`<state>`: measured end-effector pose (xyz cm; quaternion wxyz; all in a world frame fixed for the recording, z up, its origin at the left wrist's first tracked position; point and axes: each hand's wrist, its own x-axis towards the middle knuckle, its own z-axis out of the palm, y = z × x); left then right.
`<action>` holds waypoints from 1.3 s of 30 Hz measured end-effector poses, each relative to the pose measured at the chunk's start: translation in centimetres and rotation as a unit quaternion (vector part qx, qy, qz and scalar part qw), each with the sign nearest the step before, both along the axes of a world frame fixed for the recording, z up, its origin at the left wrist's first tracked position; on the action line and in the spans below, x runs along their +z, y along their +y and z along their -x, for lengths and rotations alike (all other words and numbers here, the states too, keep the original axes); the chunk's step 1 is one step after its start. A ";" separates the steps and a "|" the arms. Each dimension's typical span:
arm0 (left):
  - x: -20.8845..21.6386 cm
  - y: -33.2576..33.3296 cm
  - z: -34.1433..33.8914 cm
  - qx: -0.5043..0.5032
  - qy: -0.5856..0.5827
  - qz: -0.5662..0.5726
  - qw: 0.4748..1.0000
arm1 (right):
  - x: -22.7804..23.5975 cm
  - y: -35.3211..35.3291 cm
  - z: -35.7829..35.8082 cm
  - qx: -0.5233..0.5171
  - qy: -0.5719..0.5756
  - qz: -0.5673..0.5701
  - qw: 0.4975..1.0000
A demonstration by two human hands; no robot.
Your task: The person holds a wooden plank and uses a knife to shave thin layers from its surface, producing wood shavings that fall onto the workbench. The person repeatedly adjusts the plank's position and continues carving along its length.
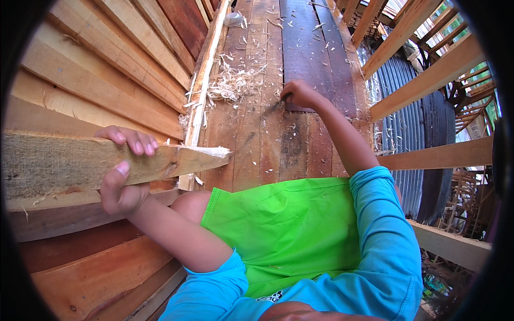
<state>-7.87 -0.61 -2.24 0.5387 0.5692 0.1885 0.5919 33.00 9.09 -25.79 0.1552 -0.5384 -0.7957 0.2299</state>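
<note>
My left hand [116, 187] grips a thick wooden plank [59, 163] at the left, fingers over its top edge and thumb against its face. The plank's pale, roughly cut end tapers toward the middle of the view. Over the board floor [243, 160], my right hand [303, 95] reaches forward with curled fingers, at the near end of a dark floorboard [308, 53]. Whatever lies in those fingers, if anything, is hidden by the hand and its shadow. A heap of curled wood shavings [230, 83] lies to the left of that hand.
Wooden boards [107, 53] line the left side, beside a pale rail [202, 101]. Slanting wooden bars [428, 77] stand on the right, with corrugated metal sheets [401, 107] beyond. A small clear round object [233, 20] sits at the far end. Loose shavings are scattered across the floor.
</note>
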 end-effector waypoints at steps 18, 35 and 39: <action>0.2 -0.3 0.7 0.005 -0.008 0.004 1.000 | -0.3 -0.6 4.7 0.048 0.070 -0.051 0.995; 0.0 -0.2 1.1 0.003 -0.007 -0.002 1.000 | 0.3 -3.0 11.6 0.046 0.060 -0.124 0.989; 0.0 -0.1 0.8 0.003 -0.008 -0.006 1.000 | -0.7 -3.4 12.1 0.022 0.075 -0.092 0.993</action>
